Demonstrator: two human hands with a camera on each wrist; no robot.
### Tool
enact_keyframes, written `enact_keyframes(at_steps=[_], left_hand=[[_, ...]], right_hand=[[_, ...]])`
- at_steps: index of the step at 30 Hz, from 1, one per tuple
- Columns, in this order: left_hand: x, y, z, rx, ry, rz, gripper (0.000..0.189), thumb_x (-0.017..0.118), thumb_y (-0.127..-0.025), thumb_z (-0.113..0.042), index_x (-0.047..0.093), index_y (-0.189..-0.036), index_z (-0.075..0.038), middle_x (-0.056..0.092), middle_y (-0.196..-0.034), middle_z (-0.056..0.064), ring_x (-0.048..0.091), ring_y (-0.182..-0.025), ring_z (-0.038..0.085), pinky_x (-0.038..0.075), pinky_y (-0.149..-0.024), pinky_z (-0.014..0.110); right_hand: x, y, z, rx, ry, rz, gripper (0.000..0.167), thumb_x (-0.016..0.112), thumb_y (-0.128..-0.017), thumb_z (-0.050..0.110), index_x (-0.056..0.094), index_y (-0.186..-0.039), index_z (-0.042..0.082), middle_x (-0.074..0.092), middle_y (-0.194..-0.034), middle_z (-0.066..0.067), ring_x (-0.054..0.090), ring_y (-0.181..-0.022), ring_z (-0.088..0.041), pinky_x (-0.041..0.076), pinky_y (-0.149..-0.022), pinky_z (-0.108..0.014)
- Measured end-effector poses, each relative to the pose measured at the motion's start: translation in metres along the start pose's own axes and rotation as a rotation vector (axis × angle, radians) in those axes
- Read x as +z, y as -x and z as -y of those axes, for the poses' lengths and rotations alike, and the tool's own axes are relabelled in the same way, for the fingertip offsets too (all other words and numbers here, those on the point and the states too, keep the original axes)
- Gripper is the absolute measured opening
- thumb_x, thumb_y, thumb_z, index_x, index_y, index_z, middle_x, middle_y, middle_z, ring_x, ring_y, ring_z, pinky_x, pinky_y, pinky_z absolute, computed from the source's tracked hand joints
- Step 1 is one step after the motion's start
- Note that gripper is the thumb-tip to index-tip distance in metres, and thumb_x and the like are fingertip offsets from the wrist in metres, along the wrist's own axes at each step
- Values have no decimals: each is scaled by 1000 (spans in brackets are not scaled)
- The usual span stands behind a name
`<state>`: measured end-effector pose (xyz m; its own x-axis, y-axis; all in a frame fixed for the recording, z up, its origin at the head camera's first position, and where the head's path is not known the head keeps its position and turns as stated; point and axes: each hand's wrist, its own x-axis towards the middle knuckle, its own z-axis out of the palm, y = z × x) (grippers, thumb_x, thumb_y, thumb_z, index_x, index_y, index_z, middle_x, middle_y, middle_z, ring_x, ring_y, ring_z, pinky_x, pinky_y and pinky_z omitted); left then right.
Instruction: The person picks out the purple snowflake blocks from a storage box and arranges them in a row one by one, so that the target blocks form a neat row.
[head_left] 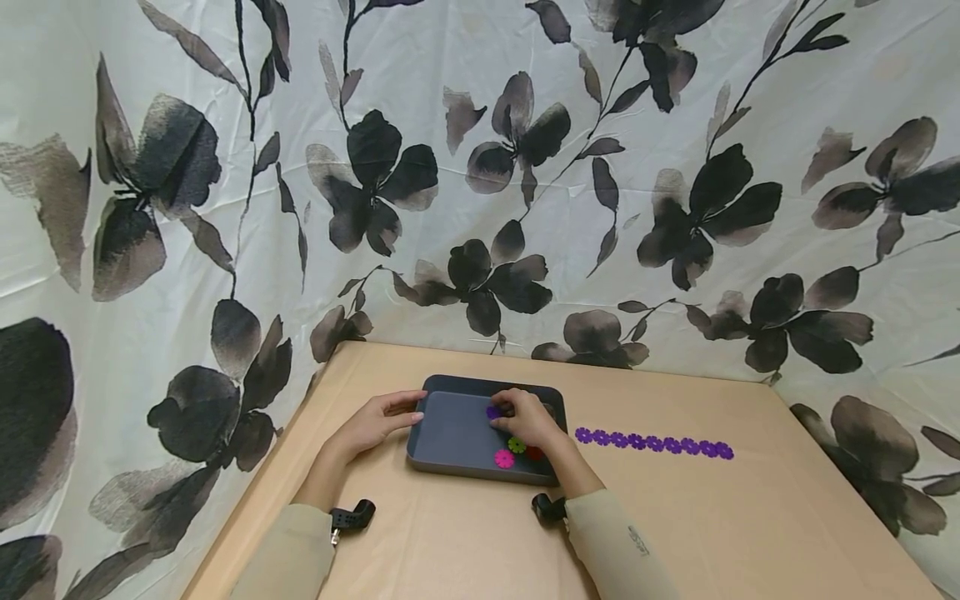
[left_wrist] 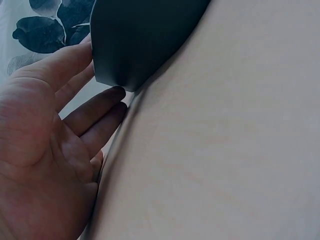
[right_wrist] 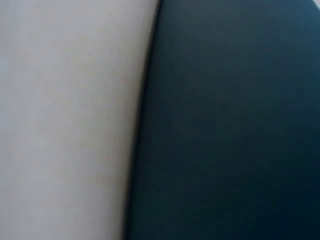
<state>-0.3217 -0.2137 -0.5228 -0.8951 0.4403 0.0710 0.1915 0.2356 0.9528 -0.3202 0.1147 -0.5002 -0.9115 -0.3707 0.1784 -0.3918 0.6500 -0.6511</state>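
Note:
A dark grey tray (head_left: 457, 433) lies on the table, tan cloth around it. At its left rim is my left hand (head_left: 375, 425), fingers extended and touching the edge; the left wrist view shows its fingers against the tray corner (left_wrist: 140, 40). Over the tray's right part, my right hand (head_left: 531, 419) has its fingers bent and pinches a small purple flower piece (head_left: 492, 412) at the fingertips. Below that hand lie a pink flower piece (head_left: 505, 458), a green one (head_left: 517, 445) and a partly covered red one (head_left: 534, 453). The right wrist view shows only the tray wall (right_wrist: 225, 125).
Right of the tray, several purple flower pieces (head_left: 654, 444) form a nearly straight row on the tan table (head_left: 750, 517). A floral curtain (head_left: 570, 250) hangs behind the table and along its sides. Black wrist cameras (head_left: 354, 516) sit beneath both wrists.

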Motion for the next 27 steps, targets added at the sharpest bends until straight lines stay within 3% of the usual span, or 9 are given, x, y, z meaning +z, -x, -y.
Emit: enact_keyframes(at_steps=[16, 27], left_hand=[[0, 1, 0, 3, 5, 6, 61, 75, -98, -30, 55, -151, -9, 52, -157, 11, 46, -149, 30, 40, -120, 45], [-2, 2, 0, 12, -20, 5, 61, 73, -99, -30, 53, -152, -7, 52, -157, 14, 46, -148, 33, 46, -117, 34]], right_hand=[[3, -1, 2, -3, 44, 50, 12, 76, -92, 0, 76, -102, 7, 68, -101, -6, 62, -89, -16, 56, -84, -38], [1, 2, 7, 3, 37, 8, 9, 82, -88, 3, 77, -94, 8, 62, -97, -4, 61, -84, -14, 54, -77, -29]])
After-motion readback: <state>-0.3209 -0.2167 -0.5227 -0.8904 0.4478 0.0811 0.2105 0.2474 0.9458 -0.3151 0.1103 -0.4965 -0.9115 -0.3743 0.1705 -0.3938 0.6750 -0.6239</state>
